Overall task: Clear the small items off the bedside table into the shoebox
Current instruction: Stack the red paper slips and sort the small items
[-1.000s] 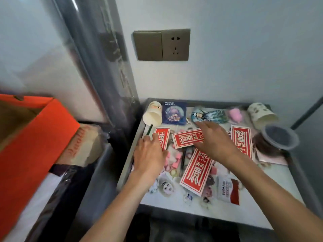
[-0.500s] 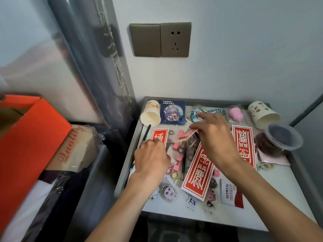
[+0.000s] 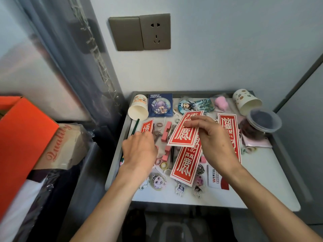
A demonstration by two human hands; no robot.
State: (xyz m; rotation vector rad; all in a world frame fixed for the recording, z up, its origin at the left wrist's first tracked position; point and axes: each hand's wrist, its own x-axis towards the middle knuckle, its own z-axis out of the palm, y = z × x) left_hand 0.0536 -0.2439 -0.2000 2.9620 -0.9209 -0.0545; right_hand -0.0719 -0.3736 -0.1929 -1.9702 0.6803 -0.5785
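My right hand (image 3: 216, 144) pinches a red paper card (image 3: 185, 131) with white characters and holds it tilted above the grey bedside table (image 3: 262, 172). A second red card (image 3: 186, 165) lies flat under it and a third (image 3: 229, 130) lies to the right. My left hand (image 3: 139, 151) rests palm down at the lower edge of a smaller red card (image 3: 147, 126), its fingertips hidden. The orange shoebox (image 3: 22, 137) stands open at the far left, on the bed side.
On the table lie two tipped paper cups (image 3: 139, 109) (image 3: 247, 102), a badge card (image 3: 160, 104), a lidded plastic tub (image 3: 264, 120), pink erasers (image 3: 167, 131), a green pencil (image 3: 135, 126), acrylic charms (image 3: 158, 180) and tape rolls. A wall socket (image 3: 155, 31) is above.
My right hand has picked up one red card from the table and raised it. My left hand has slid slightly down and left along the small red card.
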